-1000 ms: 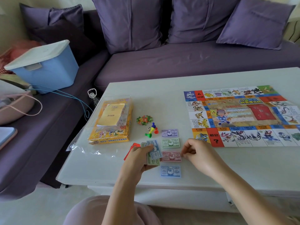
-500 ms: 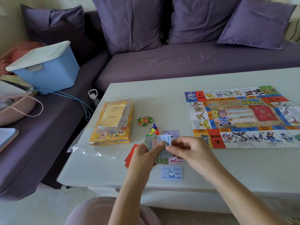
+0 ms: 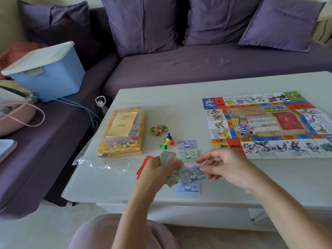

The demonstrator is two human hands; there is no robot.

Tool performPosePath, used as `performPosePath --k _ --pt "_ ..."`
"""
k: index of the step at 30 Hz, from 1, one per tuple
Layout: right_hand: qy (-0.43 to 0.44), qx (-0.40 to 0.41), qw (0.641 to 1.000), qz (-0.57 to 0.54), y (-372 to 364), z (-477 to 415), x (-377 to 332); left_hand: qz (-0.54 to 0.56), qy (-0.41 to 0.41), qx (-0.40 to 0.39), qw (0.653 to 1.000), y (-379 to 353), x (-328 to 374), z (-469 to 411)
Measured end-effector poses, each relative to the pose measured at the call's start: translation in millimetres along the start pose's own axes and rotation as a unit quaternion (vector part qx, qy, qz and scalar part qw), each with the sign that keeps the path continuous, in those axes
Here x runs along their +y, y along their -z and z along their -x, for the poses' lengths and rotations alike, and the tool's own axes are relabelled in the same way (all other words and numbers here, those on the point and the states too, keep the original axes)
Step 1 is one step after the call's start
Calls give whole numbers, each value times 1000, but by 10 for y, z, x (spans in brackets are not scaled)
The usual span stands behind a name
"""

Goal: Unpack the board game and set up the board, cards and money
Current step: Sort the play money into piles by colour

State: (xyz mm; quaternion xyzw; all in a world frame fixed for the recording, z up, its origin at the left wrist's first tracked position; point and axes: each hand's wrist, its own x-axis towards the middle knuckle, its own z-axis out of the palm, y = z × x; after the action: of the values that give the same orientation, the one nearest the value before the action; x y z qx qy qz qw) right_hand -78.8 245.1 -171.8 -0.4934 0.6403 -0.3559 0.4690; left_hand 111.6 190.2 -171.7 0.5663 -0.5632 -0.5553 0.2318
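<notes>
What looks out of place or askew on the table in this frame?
Little stands out. The clear wrapper under the yellow box juts slightly past the table's left edge, and the green pawn lies toppled.

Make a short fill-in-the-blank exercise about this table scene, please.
The right hand pinches a ____ banknote.
The left hand grips a stack of notes above the ____ cards.
The game board lies to the ____ of the pawns.
The note lying nearest the pawns is ____.
Missing words: blue; red; right; purple.
</notes>
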Motion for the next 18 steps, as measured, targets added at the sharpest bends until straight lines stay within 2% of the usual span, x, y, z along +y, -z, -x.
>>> performPosePath --k 3,8,18 --pt "-22 11 999 -28 -31 83 82 17 33 14 999 100 -33 -18" --pt "-46 42 998 -28 -189 130 275 -39 76 -9 996 142 -54 6" --pt "-45 87 995 3 -305 62 342 -85 93 -27 992 81 -85 -44"
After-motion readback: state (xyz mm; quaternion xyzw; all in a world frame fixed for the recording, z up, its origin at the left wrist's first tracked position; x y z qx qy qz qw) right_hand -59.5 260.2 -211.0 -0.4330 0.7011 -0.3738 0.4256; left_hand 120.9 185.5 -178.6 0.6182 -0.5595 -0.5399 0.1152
